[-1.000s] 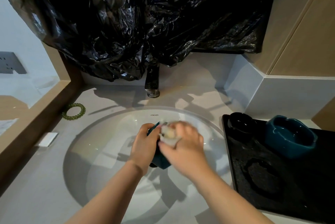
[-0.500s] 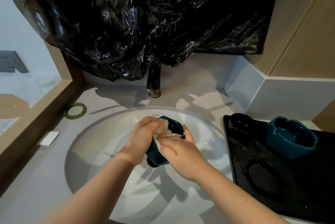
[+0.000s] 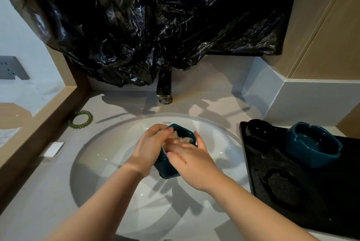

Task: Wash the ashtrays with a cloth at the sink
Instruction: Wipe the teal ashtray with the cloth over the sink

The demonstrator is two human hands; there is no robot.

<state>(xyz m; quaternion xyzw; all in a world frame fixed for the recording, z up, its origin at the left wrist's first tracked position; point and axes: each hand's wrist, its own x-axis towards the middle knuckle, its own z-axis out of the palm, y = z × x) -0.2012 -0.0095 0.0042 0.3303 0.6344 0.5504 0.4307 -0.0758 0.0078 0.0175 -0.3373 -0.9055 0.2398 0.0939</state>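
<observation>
Over the white sink [image 3: 101, 162] my left hand [image 3: 150, 149] grips a teal ashtray [image 3: 167, 166] by its left side, tilted with its opening facing away from me. A pale cloth [image 3: 176, 137] lies bunched inside the ashtray's hollow. My right hand [image 3: 191, 160] covers the ashtray's right side and its fingers press on the cloth. A second teal ashtray [image 3: 313, 146] and a black ashtray [image 3: 259, 130] stand upright on the black mat [image 3: 292, 201] to the right.
A dark faucet [image 3: 164, 90] stands behind the sink, no water visibly running. Black plastic sheeting [image 3: 155, 22] hangs over the back wall. A green beaded bracelet [image 3: 81, 119] and a small white block [image 3: 53, 149] lie on the counter at left.
The ashtray has turned so its opening shows, and my right hand has shifted from rubbing the top edge to pressing the cloth inside it.
</observation>
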